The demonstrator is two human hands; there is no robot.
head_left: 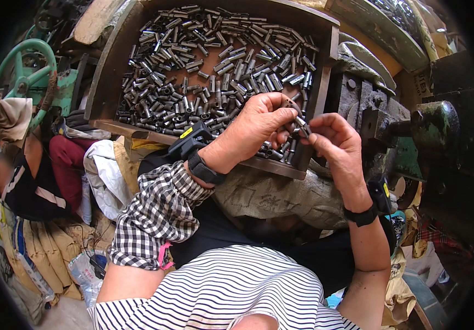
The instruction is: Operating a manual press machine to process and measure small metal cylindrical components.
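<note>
Over the near right corner of a wooden tray (317, 110), my two hands meet around a small shiny metal tube (302, 125). My left hand (262, 124) is closed, with thumb and forefinger pinching the tube's far end. My right hand (337, 142) pinches the near end between thumb and fingertips. The curled fingers partly hide the piece. Many similar short metal tubes (226, 69) lie loose and jumbled in the tray below, some showing slots along their sides. A checked sleeve covers my left forearm, and each wrist wears a dark band with a small black device.
Dark, greasy machinery (435, 132) stands close on the right. A green handwheel (25, 80) is at the far left, with another person (31, 176) below it. A coarse sack (281, 192) lies over my lap; stacked brown sacks (44, 253) are at the lower left.
</note>
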